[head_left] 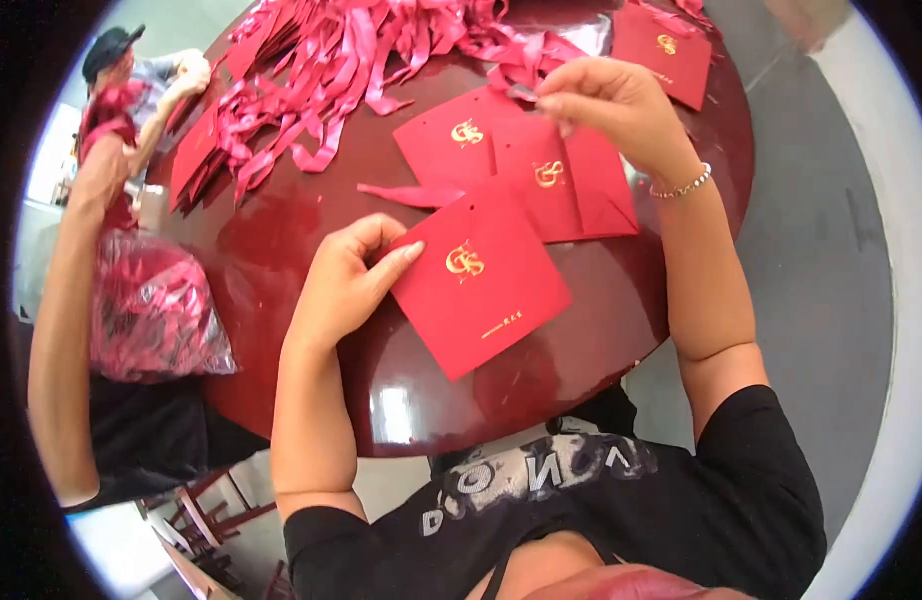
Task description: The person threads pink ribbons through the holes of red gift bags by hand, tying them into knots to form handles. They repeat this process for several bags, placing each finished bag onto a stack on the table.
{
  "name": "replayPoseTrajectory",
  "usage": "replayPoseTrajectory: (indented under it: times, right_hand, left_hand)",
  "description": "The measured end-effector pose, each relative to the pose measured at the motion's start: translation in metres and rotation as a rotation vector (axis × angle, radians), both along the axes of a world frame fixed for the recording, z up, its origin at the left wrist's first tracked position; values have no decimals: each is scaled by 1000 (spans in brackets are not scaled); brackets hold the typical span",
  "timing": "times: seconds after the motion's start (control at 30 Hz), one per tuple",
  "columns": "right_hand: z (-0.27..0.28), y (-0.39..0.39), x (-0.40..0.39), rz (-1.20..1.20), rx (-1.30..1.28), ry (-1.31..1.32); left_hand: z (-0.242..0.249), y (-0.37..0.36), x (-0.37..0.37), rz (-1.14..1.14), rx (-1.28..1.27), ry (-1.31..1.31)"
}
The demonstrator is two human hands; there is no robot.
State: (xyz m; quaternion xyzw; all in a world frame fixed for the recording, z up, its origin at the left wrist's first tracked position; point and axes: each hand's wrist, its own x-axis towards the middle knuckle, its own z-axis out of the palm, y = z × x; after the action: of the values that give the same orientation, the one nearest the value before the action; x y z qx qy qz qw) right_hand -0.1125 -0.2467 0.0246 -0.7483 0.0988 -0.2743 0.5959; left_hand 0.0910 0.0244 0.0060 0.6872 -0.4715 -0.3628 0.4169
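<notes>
My left hand point(351, 275) grips the upper left edge of a red paper gift bag point(496, 310), thumb on its front. The bag has a gold monogram, small gold lettering and a punched hole near its top corner. A pink ribbon end point(416, 196) sticks out behind it. My right hand point(616, 105) is raised over the table with thumb and forefinger pinched at a small dark piece point(522, 92) beside pink ribbon; what it is, I cannot make out. Below that hand lie more red gift bags point(546, 210), overlapping each other.
A heap of pink ribbons point(351, 60) and stacked red bags point(196, 155) covers the far side of the round dark red table point(281, 300). Another red bag point(671, 65) lies at right. At left are a clear plastic bag point(161, 310) of pink ribbon, another person's arm point(71, 320) and a person in a black cap point(111, 50).
</notes>
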Motion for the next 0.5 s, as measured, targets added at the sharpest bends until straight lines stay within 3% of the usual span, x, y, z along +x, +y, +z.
replayPoseTrajectory:
  times: [0.1, 0.2, 0.33, 0.37, 0.5]
  right_hand:
    - [18, 49, 13, 158, 4, 304]
    - [-17, 69, 29, 348, -54, 82]
    - [-10, 73, 31, 362, -499, 223]
    - [-10, 74, 30, 354, -415, 269]
    - [-15, 79, 36, 234, -714, 68]
  left_hand:
    - [-5, 0, 3, -24, 3, -23]
    - [-4, 2, 9, -78, 14, -24]
    - [-10, 4, 13, -69, 31, 126]
    - [-10, 5, 15, -81, 33, 121]
    - [-12, 5, 15, -100, 11, 109]
